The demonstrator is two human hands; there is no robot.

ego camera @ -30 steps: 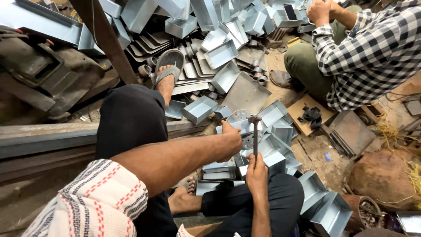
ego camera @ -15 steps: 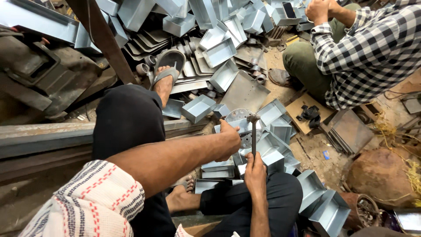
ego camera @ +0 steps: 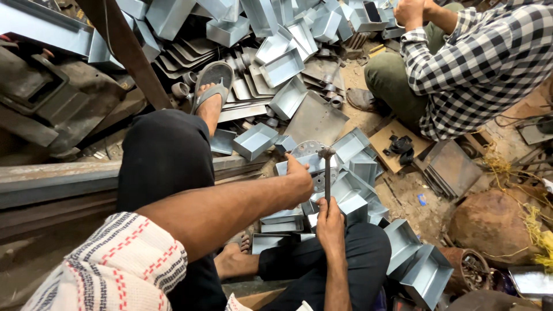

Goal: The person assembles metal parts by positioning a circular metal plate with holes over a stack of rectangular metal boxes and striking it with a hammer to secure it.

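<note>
- Right hand [ego camera: 329, 222] closed its grip on hammer [ego camera: 326, 173], low on the handle.
- Left hand [ego camera: 299, 179] pinned sheet-metal tray [ego camera: 314, 164], centre scene, near the rail.
- Tray looked light, stiff, sharp-edged; best held by folded walls.

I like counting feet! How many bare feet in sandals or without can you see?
2: one foot in a grey sandal up on the metal pile, one bare foot below the arm. Others may be hidden.

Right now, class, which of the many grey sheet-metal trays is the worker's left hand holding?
The tray under the hammer, gripped by the left hand. It is pinned beneath the raised hammerhead; the others lie loose around it, untouched.
</note>
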